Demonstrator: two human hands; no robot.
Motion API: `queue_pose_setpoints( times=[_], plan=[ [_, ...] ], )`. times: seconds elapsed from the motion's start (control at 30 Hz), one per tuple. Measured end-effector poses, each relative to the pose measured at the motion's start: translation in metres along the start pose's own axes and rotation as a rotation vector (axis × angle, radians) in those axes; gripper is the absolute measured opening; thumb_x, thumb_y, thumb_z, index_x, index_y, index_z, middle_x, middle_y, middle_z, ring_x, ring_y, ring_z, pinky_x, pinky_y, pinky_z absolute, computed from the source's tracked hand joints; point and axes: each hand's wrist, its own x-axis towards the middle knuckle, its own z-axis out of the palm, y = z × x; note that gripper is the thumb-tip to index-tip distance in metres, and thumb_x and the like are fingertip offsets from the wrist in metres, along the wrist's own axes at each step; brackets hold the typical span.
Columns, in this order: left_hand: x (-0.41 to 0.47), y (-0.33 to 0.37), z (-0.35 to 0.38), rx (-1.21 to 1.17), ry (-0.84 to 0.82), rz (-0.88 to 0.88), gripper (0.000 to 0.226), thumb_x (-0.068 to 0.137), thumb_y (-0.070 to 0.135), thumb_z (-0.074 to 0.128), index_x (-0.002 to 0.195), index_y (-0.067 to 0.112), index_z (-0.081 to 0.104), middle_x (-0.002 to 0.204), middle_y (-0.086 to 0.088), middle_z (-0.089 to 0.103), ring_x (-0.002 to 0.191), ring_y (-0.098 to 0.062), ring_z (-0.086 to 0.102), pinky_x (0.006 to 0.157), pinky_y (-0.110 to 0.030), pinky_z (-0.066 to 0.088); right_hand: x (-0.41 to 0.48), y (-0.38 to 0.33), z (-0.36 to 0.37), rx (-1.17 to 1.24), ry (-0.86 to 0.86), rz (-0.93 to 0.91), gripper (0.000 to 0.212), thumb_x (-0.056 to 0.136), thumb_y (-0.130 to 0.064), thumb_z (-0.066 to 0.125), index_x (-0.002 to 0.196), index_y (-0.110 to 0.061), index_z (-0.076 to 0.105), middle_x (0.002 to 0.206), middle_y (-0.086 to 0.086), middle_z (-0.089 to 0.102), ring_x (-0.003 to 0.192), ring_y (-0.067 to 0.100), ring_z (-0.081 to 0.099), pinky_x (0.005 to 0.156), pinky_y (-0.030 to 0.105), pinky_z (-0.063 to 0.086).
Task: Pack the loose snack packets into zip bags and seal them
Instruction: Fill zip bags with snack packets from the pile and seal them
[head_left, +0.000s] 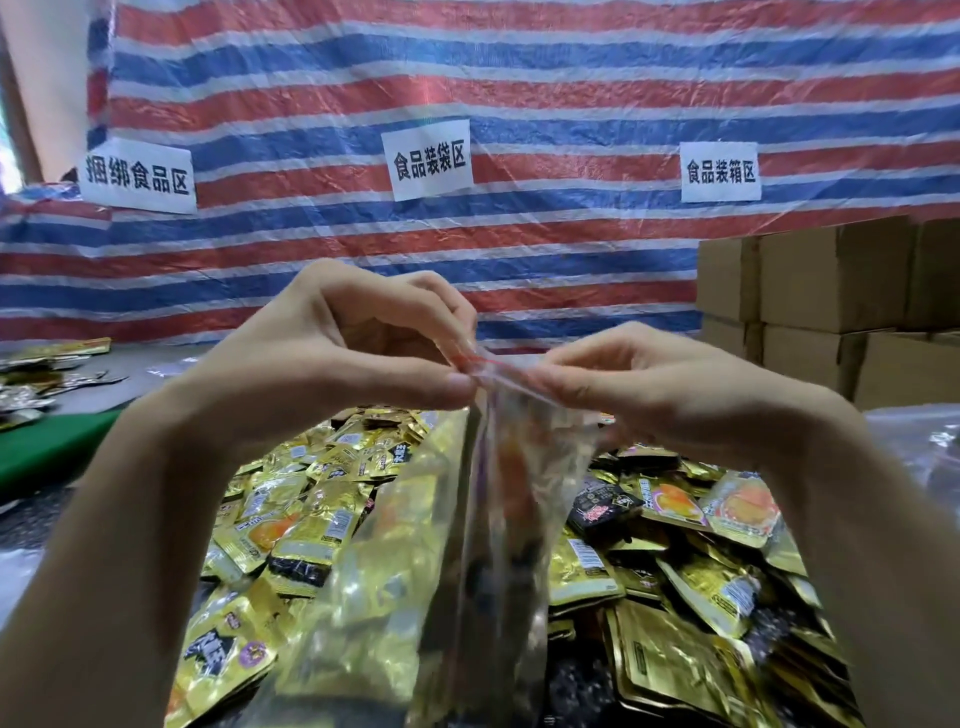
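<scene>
A clear zip bag (467, 545) with a red strip along its top hangs in front of me, blurred, with gold snack packets showing inside it. My left hand (337, 358) pinches the bag's top edge between thumb and fingers. My right hand (649, 384) pinches the same edge just to the right. Below both hands lies a big heap of loose gold and black snack packets (675, 582), which the bag partly hides.
A red, white and blue striped tarp (519, 104) with three white paper signs hangs behind. Brown cardboard boxes (831, 312) are stacked at the right. More packets (47, 374) lie at the far left by a green table surface (47, 452). Clear plastic (919, 447) lies at the right.
</scene>
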Motion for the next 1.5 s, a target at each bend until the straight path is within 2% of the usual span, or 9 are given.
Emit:
queue_pose_setpoints(
  times=[0.23, 0.33, 0.43, 0.57, 0.67, 0.83, 1.07, 1.37, 1.5],
  plan=[
    [-0.001, 0.001, -0.002, 0.074, 0.003, -0.029, 0.015, 0.067, 0.011, 0.084, 0.081, 0.013, 0.078, 0.087, -0.007, 0.063, 0.081, -0.018, 0.059, 0.068, -0.019, 0.048, -0.013, -0.016, -0.003, -0.167, -0.106, 0.054, 0.063, 0.071, -0.07, 0.06, 0.109, -0.024, 0.077, 0.11, -0.009, 0.076, 0.102, 0.015, 0.073, 0.086, 0.028, 0.059],
    [-0.002, 0.0, -0.007, 0.096, 0.021, -0.031, 0.017, 0.069, 0.017, 0.08, 0.085, 0.012, 0.078, 0.084, -0.013, 0.063, 0.08, -0.021, 0.058, 0.069, -0.022, 0.049, -0.02, -0.015, -0.014, -0.209, -0.14, 0.101, 0.036, 0.078, -0.046, 0.074, 0.101, -0.018, 0.079, 0.099, 0.002, 0.078, 0.092, 0.016, 0.074, 0.08, 0.021, 0.057],
    [-0.005, -0.001, -0.015, 0.176, 0.065, -0.066, 0.025, 0.071, 0.018, 0.088, 0.094, 0.012, 0.078, 0.078, -0.012, 0.062, 0.075, -0.02, 0.058, 0.066, -0.022, 0.05, -0.024, -0.013, -0.025, -0.219, -0.08, 0.12, 0.02, 0.074, -0.02, 0.079, 0.091, -0.01, 0.081, 0.09, 0.015, 0.077, 0.083, 0.027, 0.074, 0.074, 0.025, 0.058],
    [-0.01, -0.002, -0.026, 0.224, 0.168, -0.137, 0.043, 0.059, 0.013, 0.084, 0.1, 0.019, 0.076, 0.082, -0.001, 0.069, 0.069, -0.018, 0.062, 0.069, -0.019, 0.055, -0.025, -0.014, -0.027, -0.217, 0.002, 0.056, 0.028, 0.066, -0.029, 0.081, 0.089, -0.013, 0.081, 0.086, 0.019, 0.075, 0.076, 0.029, 0.07, 0.069, 0.029, 0.058],
    [-0.012, -0.004, -0.03, 0.24, 0.174, -0.266, 0.047, 0.055, 0.023, 0.085, 0.101, 0.025, 0.076, 0.101, -0.002, 0.074, 0.071, -0.018, 0.07, 0.068, -0.024, 0.059, -0.023, -0.014, -0.027, -0.158, 0.06, -0.004, 0.03, 0.065, -0.018, 0.083, 0.095, -0.015, 0.079, 0.081, 0.018, 0.073, 0.069, 0.029, 0.068, 0.064, 0.03, 0.058],
    [-0.013, -0.007, -0.031, 0.221, 0.1, -0.446, 0.025, 0.066, 0.026, 0.079, 0.085, 0.01, 0.079, 0.08, -0.017, 0.074, 0.068, -0.025, 0.072, 0.059, -0.022, 0.056, -0.025, -0.012, -0.03, -0.148, 0.109, 0.02, 0.043, 0.063, -0.006, 0.081, 0.106, -0.007, 0.075, 0.078, 0.016, 0.073, 0.065, 0.023, 0.068, 0.062, 0.025, 0.056],
    [-0.012, -0.014, -0.028, 0.282, -0.075, -0.577, 0.02, 0.077, 0.028, 0.074, 0.09, 0.015, 0.079, 0.079, -0.008, 0.073, 0.066, -0.017, 0.067, 0.06, -0.022, 0.055, -0.034, -0.015, -0.035, -0.17, 0.056, 0.123, 0.034, 0.064, -0.024, 0.081, 0.093, -0.006, 0.08, 0.087, 0.02, 0.076, 0.074, 0.024, 0.071, 0.066, 0.024, 0.058],
    [-0.01, -0.013, -0.026, 0.27, -0.098, -0.319, 0.009, 0.08, 0.025, 0.076, 0.083, 0.017, 0.077, 0.076, -0.004, 0.069, 0.067, -0.014, 0.061, 0.062, -0.021, 0.05, -0.037, -0.016, -0.036, -0.208, 0.004, 0.198, 0.024, 0.073, -0.034, 0.077, 0.081, -0.012, 0.076, 0.08, 0.01, 0.07, 0.072, 0.021, 0.063, 0.067, 0.026, 0.053],
    [-0.005, -0.009, -0.02, 0.29, -0.071, -0.209, 0.007, 0.076, 0.022, 0.077, 0.076, 0.015, 0.076, 0.068, -0.001, 0.064, 0.064, -0.01, 0.057, 0.059, -0.016, 0.045, -0.029, -0.023, -0.024, -0.297, 0.031, 0.166, 0.036, 0.073, -0.059, 0.076, 0.095, -0.03, 0.075, 0.096, -0.001, 0.076, 0.087, 0.018, 0.072, 0.076, 0.032, 0.054]
  ],
)
